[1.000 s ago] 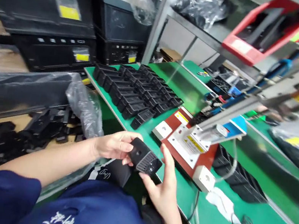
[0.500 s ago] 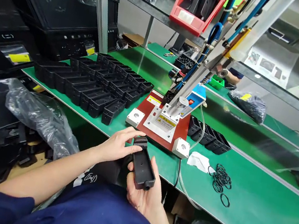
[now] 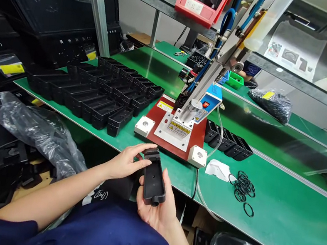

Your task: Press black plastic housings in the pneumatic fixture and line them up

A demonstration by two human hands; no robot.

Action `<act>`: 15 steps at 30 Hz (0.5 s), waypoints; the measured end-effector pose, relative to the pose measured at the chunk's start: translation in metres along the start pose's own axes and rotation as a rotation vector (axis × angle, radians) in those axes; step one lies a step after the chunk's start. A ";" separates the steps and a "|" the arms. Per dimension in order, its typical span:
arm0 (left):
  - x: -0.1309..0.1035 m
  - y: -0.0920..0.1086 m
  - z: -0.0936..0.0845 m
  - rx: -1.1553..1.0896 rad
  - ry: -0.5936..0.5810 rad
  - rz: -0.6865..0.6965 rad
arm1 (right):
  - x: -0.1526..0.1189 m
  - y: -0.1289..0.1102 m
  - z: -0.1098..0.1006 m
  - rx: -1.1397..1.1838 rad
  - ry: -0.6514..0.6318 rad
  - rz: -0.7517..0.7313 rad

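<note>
A black plastic tray-shaped housing lies between my two hands in front of the bench edge, its hollow side up and a small round stub at its near end. My right hand cups it from below and along its right side. At the far end, my left hand pinches the housing with thumb and fingers. Beyond them stands a press machine on a red-brown base, with white button boxes at its front corners.
Rows of black housings stand on the green bench at left. More black housings sit right of the press. Black rubber rings lie near a white paper scrap. A red bin hangs above. Plastic bags flank me.
The camera view has shifted slightly, moving the bench items a little to the left. Both hands keep their hold on the housing, which appears turned slightly more upright in the picture.
</note>
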State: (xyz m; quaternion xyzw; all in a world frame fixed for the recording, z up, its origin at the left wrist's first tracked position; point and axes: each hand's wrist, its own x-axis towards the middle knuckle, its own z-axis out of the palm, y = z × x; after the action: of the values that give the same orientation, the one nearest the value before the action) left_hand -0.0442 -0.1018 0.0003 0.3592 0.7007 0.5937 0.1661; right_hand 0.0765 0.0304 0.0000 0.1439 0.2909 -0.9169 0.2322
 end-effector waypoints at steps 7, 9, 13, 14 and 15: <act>-0.001 0.001 0.002 -0.062 0.003 0.002 | -0.004 0.001 0.005 -0.009 0.016 -0.001; -0.001 0.001 0.002 -0.071 0.003 0.007 | -0.004 0.004 0.005 -0.065 0.021 -0.018; -0.001 0.000 0.004 -0.091 0.003 0.020 | -0.003 0.007 0.004 -0.142 0.062 -0.053; -0.001 -0.001 0.004 -0.103 0.002 0.026 | -0.003 0.008 0.004 -0.162 0.078 -0.063; -0.001 -0.002 0.005 -0.120 0.001 0.029 | -0.003 0.008 0.004 -0.188 0.095 -0.073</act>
State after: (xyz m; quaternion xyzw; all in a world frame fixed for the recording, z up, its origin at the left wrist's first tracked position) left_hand -0.0406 -0.0993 -0.0026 0.3585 0.6587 0.6371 0.1783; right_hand 0.0824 0.0234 0.0007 0.1542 0.3912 -0.8856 0.1972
